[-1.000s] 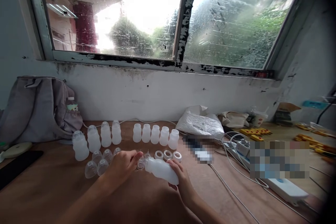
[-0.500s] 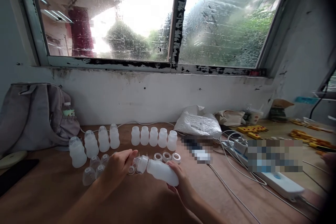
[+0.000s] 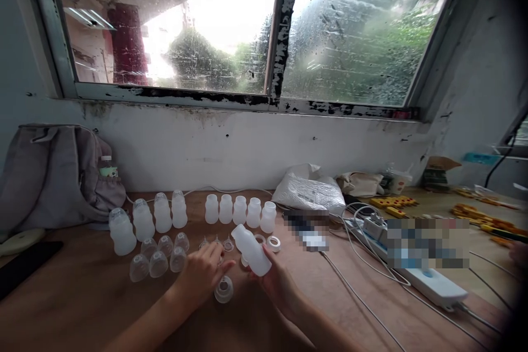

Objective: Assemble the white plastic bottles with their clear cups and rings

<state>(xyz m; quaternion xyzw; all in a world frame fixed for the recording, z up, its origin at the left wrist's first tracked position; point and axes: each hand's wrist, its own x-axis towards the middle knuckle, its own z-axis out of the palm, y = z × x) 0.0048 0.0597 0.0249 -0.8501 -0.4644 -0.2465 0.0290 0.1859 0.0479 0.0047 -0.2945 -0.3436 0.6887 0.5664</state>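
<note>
My right hand is wrapped round a frosted white baby bottle, tilted with its mouth up and to the left. My left hand reaches over some small clear teats, thumb apart from the fingers; its fingertips partly hide them. Just below that hand a translucent collar lies on the table. White rings sit behind the held bottle, which covers some of them. Several clear dome caps stand left of my left hand.
Capped bottles stand at the back left, and a row of uncapped bottles at the back centre. A silver padded bag, cables and a white power strip lie to the right. A grey backpack leans at the left.
My left hand has opened from a closed fist and moved right and down over the teats. The collar near the bottle's mouth now lies lower on the table. The held bottle is tilted more upright.
</note>
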